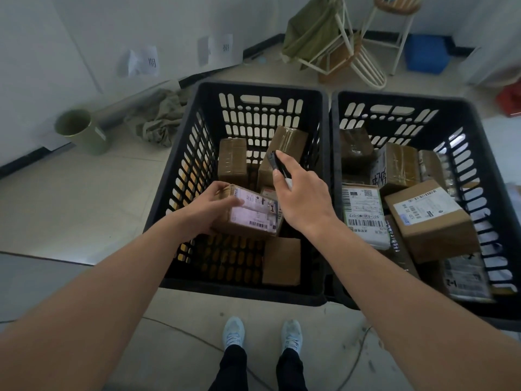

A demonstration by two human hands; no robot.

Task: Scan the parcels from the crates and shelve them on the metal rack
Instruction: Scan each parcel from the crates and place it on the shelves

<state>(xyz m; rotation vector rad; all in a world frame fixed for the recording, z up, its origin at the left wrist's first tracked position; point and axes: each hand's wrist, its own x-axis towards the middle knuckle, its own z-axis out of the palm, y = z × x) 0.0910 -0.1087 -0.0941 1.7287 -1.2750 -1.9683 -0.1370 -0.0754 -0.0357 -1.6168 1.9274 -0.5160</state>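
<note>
The left hand (pixel 210 206) is gripping a labelled parcel (pixel 249 213) by its left end over the left crate (pixel 180 176); just right, the right hand (pixel 303 196) is clasping a scanner (pixel 277 163), palm down.

Both crates (pixel 255 88) (pixel 400 103) are matt black perforated plastic, the parcels (pixel 248 213) brown cardboard under glossy tape with white paper labels, the floor (pixel 84 198) smooth pale tile, the rag (pixel 160 119) crumpled cloth, the cup (pixel 81 131) satin green
</note>
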